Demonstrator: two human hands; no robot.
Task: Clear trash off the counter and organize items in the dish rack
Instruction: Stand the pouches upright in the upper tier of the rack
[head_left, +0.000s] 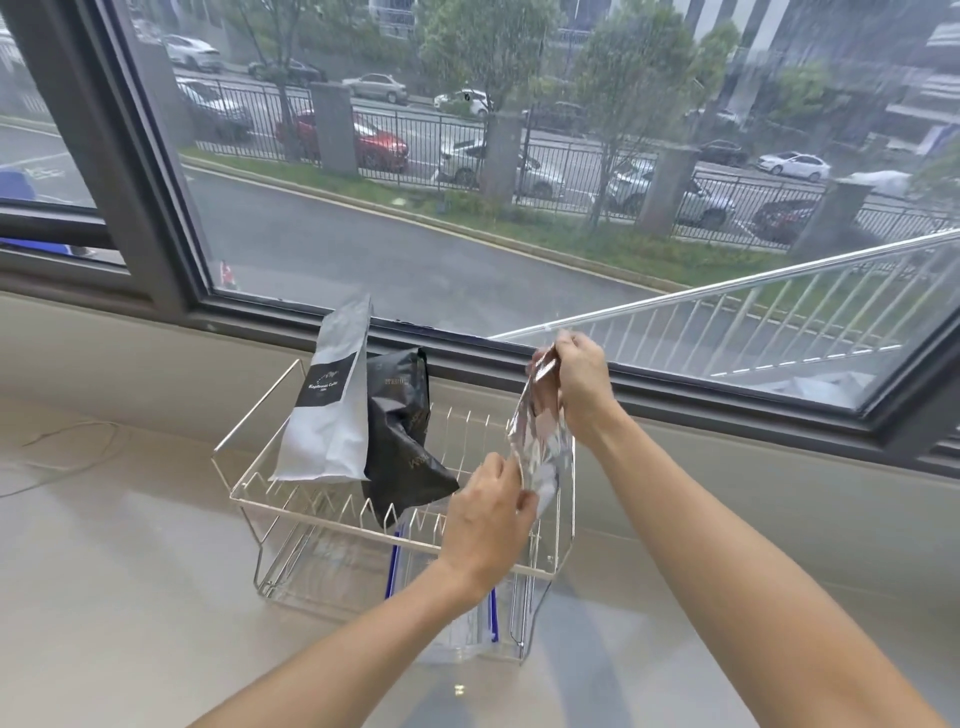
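A person's two bare hands hold a silver foil pouch upright above the right side of a wire dish rack on a pale counter below a large window. The right hand pinches the pouch's top edge with closed fingers; the left hand grips its lower end. At the rack's far left stands a white coffee bag with a black label, and a crumpled black bag leans just right of it. A clear zip bag with blue stripes lies under the rack.
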